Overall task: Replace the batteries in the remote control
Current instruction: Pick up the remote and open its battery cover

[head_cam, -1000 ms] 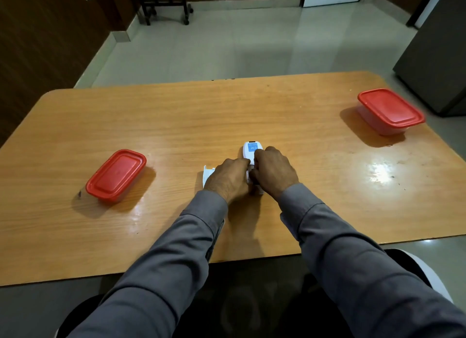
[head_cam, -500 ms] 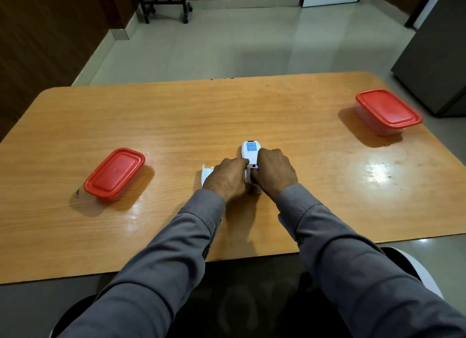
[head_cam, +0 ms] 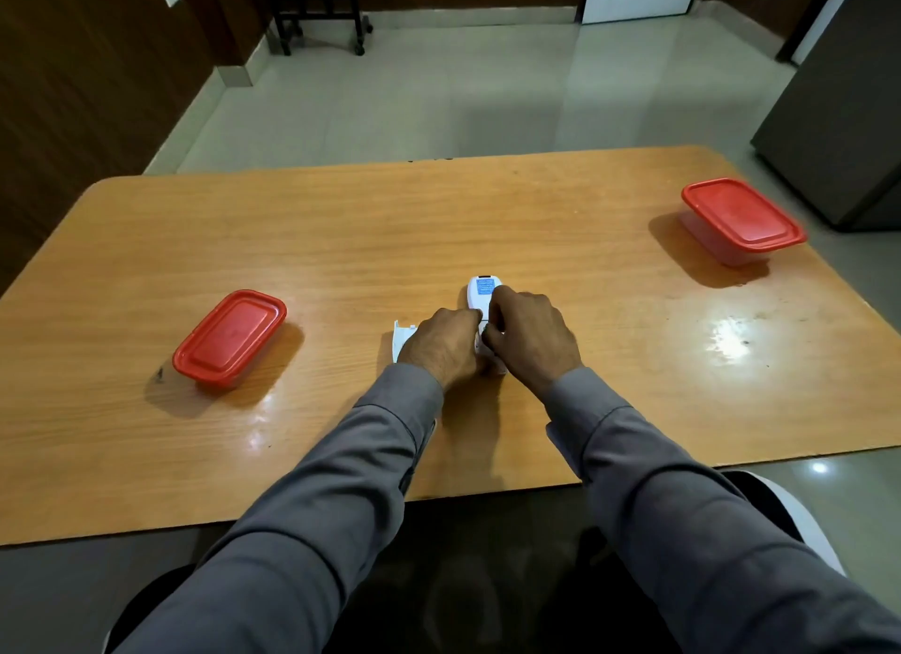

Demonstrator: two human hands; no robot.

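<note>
Mostly hidden remote control [head_cam: 480, 292] (battery bay unseen) under both hands [head_cam: 487, 344]

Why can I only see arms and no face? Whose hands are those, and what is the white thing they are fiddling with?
The camera sits on the person's head and looks down, so you see what they see: their own two arms in grey sleeves, never the face. There is no machine here, just a person.

The left hand and the right hand are both curled round a white remote control that lies on the wooden table. Only its far end, with a blue label, peeks out; the fingers hide the rest, so I cannot see the batteries.

The small white piece beside the left hand is probably the battery cover, taken off.

Two boxes with red lids also stand on the table: one on the left, one far off on the right. What is inside them does not show.
</note>
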